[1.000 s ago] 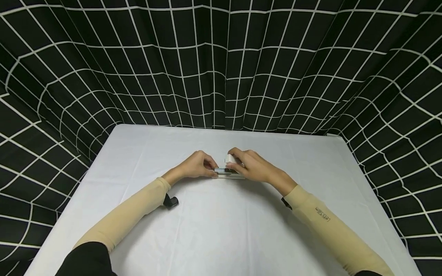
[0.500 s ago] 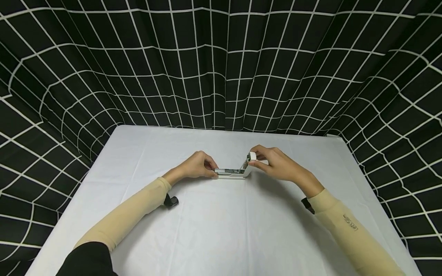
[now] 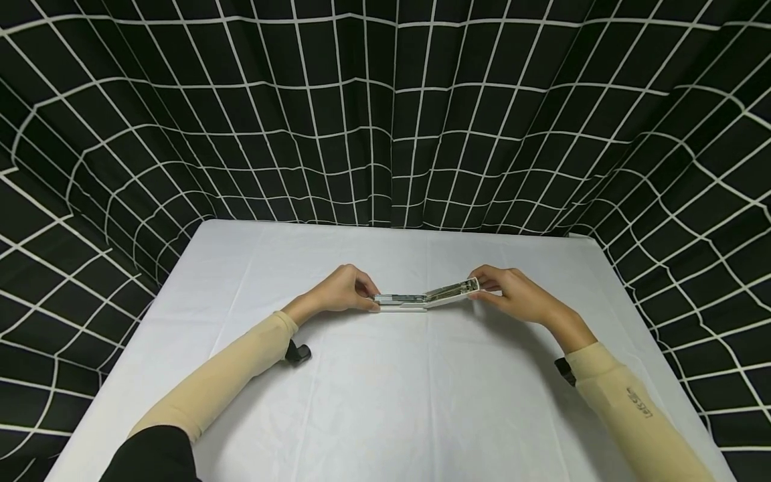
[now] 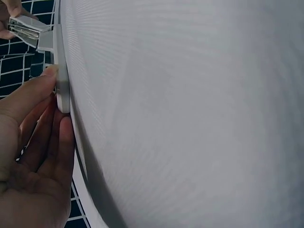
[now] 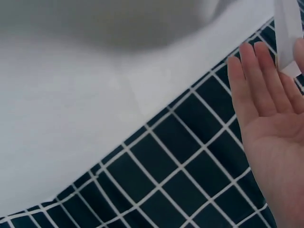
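Observation:
A white stapler (image 3: 402, 308) lies on the table, its top cover swung far back to the right on the hinge, so a metal channel shows along the base and the cover's inside faces up. My left hand (image 3: 342, 289) pinches the left end of the base between thumb and fingers; the left wrist view shows the thumb on the white base (image 4: 63, 92). With thumb and fingers, my right hand (image 3: 518, 296) holds the free end of the cover (image 3: 448, 300), raised at a low slant. In the right wrist view only part of the white cover (image 5: 286, 33) appears, beside the fingers.
A white cloth spreads over the table (image 3: 361, 395). Black curtains (image 3: 385, 114) with a white grid stand close behind it and at both sides. A black wrist camera (image 3: 298, 353) sticks out under the left sleeve (image 3: 223, 368).
My right hand has moved right, swinging the stapler's cover from low over the base, through upright, to a low slant on the right. The left hand stays on the base.

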Available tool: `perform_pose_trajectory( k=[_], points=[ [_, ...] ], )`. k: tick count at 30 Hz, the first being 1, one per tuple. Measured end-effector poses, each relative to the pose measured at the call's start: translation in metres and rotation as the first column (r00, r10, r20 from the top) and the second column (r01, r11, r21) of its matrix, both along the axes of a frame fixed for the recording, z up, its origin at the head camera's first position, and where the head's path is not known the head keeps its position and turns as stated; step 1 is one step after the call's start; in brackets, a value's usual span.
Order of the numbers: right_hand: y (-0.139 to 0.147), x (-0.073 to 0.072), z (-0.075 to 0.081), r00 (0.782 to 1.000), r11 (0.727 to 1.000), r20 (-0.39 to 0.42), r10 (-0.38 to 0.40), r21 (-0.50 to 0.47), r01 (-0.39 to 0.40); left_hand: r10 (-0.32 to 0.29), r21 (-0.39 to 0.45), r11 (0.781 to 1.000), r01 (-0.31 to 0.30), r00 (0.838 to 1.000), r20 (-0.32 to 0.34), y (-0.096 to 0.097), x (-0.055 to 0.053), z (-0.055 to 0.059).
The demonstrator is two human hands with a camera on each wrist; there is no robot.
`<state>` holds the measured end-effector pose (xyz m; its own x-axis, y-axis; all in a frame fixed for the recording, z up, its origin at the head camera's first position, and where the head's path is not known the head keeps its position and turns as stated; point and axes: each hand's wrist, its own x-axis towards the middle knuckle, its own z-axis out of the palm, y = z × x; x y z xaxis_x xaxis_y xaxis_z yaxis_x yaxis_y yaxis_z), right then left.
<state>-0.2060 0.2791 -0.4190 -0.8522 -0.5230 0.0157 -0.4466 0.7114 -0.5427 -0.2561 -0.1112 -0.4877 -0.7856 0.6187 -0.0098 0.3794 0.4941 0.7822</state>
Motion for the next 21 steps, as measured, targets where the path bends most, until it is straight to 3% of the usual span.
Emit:
perform_pose_trajectory(
  k=[10, 21],
  points=[
    [0.013, 0.000, -0.022, 0.999, 0.999, 0.039, -0.034, 0.012, 0.034, -0.001, -0.002, 1.000, 0.001, 1.000, 0.004, 0.003, 0.000, 0.001],
    [0.011, -0.001, -0.027, 0.998, 0.998, 0.041, -0.055, 0.002, 0.055, 0.000, 0.004, 1.000, 0.000, 1.000, 0.003, 0.001, 0.000, -0.001]
  ],
)
